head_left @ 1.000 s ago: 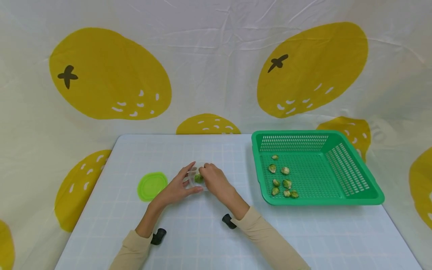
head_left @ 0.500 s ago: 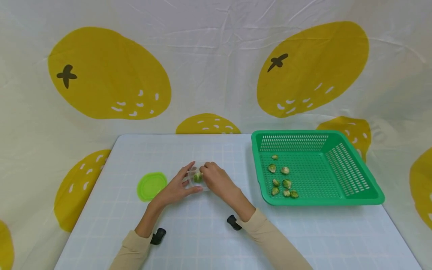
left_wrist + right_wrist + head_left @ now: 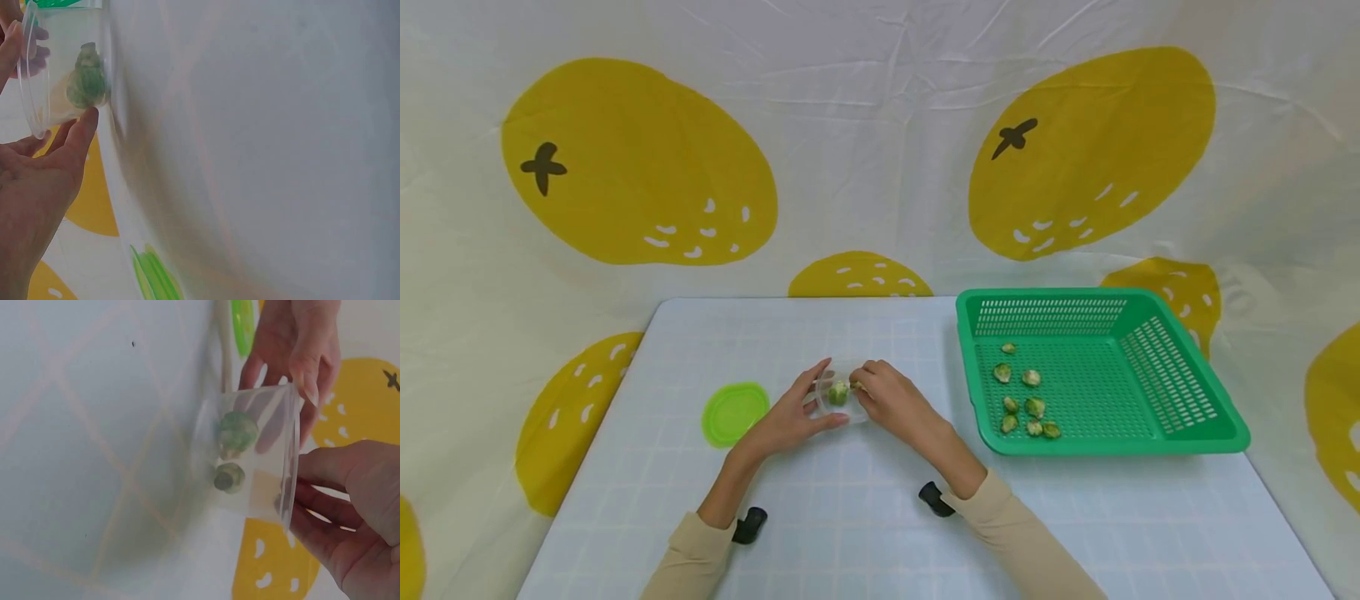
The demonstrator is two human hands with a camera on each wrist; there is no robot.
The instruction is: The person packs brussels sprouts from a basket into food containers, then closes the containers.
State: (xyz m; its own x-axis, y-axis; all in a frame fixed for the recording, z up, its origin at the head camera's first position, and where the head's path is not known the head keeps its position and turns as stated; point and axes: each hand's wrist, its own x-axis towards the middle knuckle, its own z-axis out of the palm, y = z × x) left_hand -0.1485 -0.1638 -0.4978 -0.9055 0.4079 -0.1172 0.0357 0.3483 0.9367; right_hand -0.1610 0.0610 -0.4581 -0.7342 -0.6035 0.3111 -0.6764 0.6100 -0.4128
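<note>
A clear plastic tub (image 3: 262,506) stands upright on the table, with two green Brussels sprouts (image 3: 237,432) low inside it, plain in the right wrist view. My left hand (image 3: 788,419) steadies the tub from its left side, thumb and fingers spread around the wall. At the mouth is my right hand (image 3: 893,402); its fingertips reach just past the rim, above the sprouts. Gaps show between the right fingers (image 3: 328,509), and no sprout shows between them. A bright green lid (image 3: 735,414) lies flat to the left of the left hand.
A green slotted basket (image 3: 1206,442) stands at the right of the table (image 3: 820,525), several Brussels sprouts (image 3: 1035,407) gathered on its left side. Behind the table hangs a white curtain (image 3: 880,167) printed with yellow fruit.
My right hand has drawn back a little to the right, uncovering a second sprout in the tub. The left hand and tub have stayed in place.
</note>
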